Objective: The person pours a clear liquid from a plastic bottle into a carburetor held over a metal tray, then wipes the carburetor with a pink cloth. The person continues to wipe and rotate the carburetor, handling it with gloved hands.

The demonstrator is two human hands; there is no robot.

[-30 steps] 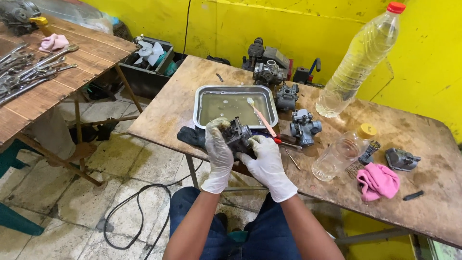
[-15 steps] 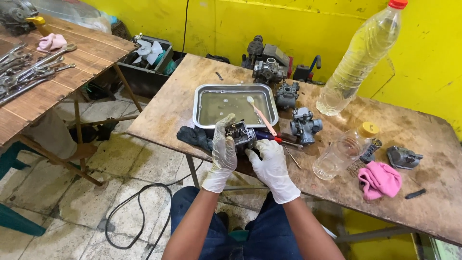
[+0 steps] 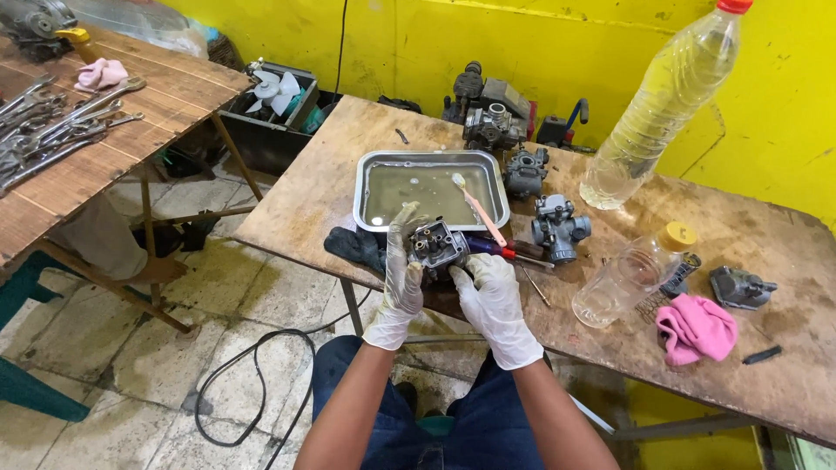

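I see the carburetor gripped between both gloved hands, at the table's near edge, six o'clock of the metal tray. My left hand clasps its nine-o'clock side; my right hand grips it from five o'clock.

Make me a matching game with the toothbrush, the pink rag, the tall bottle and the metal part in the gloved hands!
Things:
1. toothbrush
2. pink rag
3. tall bottle
4. metal part

Places:
A. standing by the yellow wall
B. leaning on the metal tray's rim
C. held between the left hand and right hand
D. lying beside the small tipped bottle

Pairs: 1-B, 2-D, 3-A, 4-C
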